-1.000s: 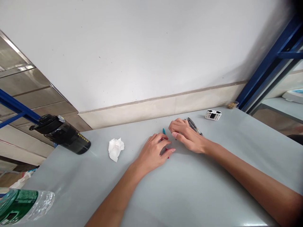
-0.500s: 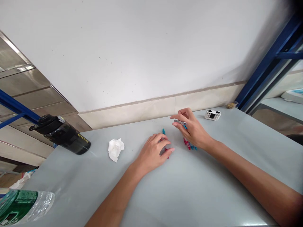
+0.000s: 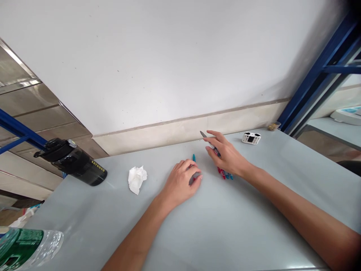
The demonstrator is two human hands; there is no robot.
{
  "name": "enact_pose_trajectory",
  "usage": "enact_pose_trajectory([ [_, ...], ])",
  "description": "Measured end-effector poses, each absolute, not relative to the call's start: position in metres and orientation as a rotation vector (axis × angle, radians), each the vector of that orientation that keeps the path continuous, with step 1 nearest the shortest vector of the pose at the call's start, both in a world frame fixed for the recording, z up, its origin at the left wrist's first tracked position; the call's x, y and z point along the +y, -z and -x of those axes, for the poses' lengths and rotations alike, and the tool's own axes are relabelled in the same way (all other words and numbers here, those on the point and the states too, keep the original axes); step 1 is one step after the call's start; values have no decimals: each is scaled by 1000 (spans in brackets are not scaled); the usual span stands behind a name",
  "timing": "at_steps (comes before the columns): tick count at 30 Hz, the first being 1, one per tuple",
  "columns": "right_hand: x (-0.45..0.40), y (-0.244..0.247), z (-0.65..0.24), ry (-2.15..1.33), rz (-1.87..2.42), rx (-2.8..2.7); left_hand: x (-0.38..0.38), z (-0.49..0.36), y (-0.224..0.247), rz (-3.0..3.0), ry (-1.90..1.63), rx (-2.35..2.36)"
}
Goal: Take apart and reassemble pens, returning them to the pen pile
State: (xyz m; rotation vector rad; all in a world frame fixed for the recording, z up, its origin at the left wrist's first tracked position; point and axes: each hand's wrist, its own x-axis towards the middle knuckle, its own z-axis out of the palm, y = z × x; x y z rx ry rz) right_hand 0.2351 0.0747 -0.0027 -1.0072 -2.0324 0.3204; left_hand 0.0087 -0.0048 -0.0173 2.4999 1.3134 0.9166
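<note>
Well right of the tissue (image 3: 137, 179), the right hand (image 3: 229, 157) pinches a grey pen (image 3: 203, 134); a slack pinch could drop it. Nearer the tissue, the half-curled left hand (image 3: 180, 182), its hold unclear, might roll the teal pen (image 3: 194, 158) beside its fingers.

Left hand (image 3: 182, 178) and right hand (image 3: 227, 154) bare, fingers slender, wrists narrow and bare. Left forearm (image 3: 138, 233) slim, uncovered up to near picture edge. Right forearm (image 3: 287, 202) likewise uncovered, tapering toward wrist. Nail detail too small to tell.
</note>
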Motion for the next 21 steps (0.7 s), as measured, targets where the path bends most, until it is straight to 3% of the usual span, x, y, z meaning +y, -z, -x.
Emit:
enact_pose_trajectory([
  [10,98,7,-252,-162,1208,-2070,6,-1,28,-2234,-1010,1491],
  [21,101,-13,-270,81,1943,-2162,11,7,35,-2202,-1154,1635],
])
